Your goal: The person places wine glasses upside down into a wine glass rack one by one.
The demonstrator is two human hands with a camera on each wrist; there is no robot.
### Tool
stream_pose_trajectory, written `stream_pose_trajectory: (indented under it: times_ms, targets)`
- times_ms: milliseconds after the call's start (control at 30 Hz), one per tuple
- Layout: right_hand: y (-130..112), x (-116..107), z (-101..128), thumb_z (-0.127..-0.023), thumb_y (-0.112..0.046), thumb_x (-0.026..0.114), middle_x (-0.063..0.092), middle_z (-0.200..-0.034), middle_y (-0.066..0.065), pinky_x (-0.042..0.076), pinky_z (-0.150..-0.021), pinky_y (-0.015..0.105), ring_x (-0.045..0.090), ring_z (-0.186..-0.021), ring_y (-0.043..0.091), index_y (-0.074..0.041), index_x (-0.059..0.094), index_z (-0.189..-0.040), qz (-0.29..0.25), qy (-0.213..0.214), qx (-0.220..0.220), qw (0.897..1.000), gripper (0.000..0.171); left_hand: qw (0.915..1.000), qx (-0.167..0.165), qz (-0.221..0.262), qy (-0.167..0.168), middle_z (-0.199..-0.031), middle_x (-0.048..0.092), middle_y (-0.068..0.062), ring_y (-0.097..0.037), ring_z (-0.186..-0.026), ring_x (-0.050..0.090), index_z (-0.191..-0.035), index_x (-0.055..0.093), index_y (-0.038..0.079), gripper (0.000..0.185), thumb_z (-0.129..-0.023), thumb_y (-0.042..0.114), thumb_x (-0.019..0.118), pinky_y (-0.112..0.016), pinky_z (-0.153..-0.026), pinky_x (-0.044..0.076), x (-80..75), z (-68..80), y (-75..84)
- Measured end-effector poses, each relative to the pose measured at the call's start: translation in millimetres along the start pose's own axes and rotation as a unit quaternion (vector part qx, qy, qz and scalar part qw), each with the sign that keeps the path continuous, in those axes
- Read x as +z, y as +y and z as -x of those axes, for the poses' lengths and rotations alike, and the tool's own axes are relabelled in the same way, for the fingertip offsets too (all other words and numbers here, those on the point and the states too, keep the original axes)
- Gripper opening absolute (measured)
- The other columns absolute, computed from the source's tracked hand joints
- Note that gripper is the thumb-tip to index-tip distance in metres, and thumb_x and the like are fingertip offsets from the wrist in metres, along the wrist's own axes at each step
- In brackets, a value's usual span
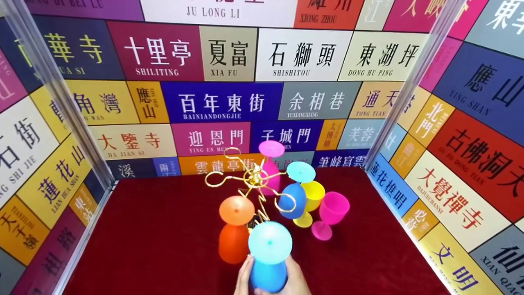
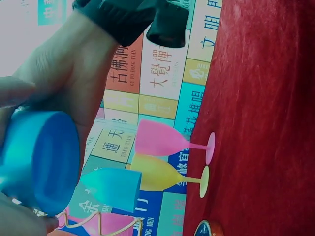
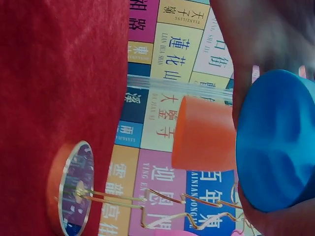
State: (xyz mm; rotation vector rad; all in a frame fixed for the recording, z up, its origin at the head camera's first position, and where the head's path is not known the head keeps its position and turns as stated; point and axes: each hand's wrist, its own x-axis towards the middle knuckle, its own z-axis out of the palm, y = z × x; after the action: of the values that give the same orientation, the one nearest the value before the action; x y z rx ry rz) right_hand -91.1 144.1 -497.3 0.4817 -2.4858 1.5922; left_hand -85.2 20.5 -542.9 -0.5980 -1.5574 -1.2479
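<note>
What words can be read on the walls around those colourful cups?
"SHILITING" on a crimson wall panel
"XIA FU" on a beige panel
"SHISHITOU" on a white panel
"DONG HU PING" on a cream panel
"BAINIANDONGJIE" on a blue panel
"JU LONG LI" on the top white panel
The goblets bear no text; smaller captions are too blurred to read.

Wire rack [image 1: 254, 180] mid-table [image 1: 163, 237] — two standing goblets [image 1: 323, 213] right, held goblet [image 1: 268, 258] in front
</note>
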Motion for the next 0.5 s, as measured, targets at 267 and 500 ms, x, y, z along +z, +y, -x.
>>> stream_pose_trajectory:
  times_ms: [267, 500]
  targets:
    - [10, -4, -29, -0.063, -0.029, 0.084, 0.054, -0.130, 0.001, 0.051, -0.087, 0.036, 0.059, -0.108, 0.017, -0.021, 0.030, -0.142, -0.032, 0.026, -0.091, 0.995, 0.096, 0.9955, 0.047, 0.074, -0.036, -0.143, 0.039, -0.024, -0.024, -0.138, 0.035, -0.124, 0.038, -0.025, 0.061, -0.102, 0.031, 0.028, -0.024, -0.114, 0.027, -24.9, 2.8, -16.4]
    - [16, -4, -49, -0.064, -0.029, 0.083, 0.057, -0.124, 0.005, 0.053, -0.083, 0.035, 0.061, -0.103, 0.020, -0.021, 0.034, -0.138, -0.036, 0.039, -0.078, 0.996, 0.089, 0.9958, 0.047, 0.077, -0.017, -0.147, 0.036, -0.020, -0.022, -0.140, 0.033, -0.126, 0.035, -0.026, 0.058, -0.103, 0.026, 0.026, -0.023, -0.115, 0.026, -40.7, 4.6, -22.1]
